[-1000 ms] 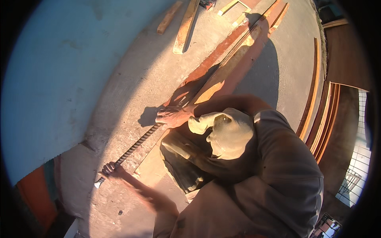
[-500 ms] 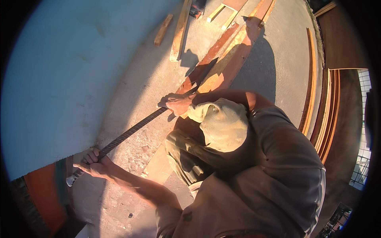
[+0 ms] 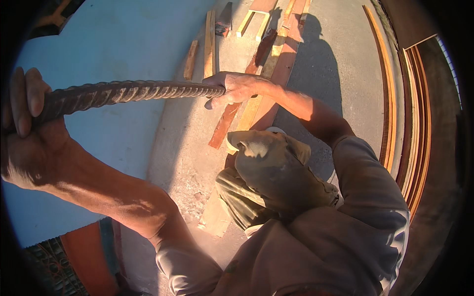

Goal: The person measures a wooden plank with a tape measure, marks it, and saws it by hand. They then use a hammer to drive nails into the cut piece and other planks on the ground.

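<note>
A dark ribbed steel bar [image 3: 133,92] is raised nearly level across the left half of the view. At its near left end my left hand [image 3: 32,133] is closed, fingers curled over the bar, close to the camera. My right hand [image 3: 237,89] grips the other end, and its palm and fingers cover the bar's tip. Beneath and beyond the right hand lie a narrow dark red board [image 3: 226,123] and a yellowish plank [image 3: 252,111] beside a wider reddish plank [image 3: 286,64]. My bent leg [image 3: 284,172] in olive trousers is below them.
A large pale blue panel [image 3: 113,44] spans the left side. Loose wood pieces, including a light batten [image 3: 209,44] and a short wood block [image 3: 191,60], lie on the concrete ahead. Long boards [image 3: 417,133] are stacked at the right. An orange surface [image 3: 89,256] shows lower left.
Both hands have lifted the bar from a slanting position near the ground to nearly level. The left hand rose toward the camera; the right hand moved slightly farther away.
</note>
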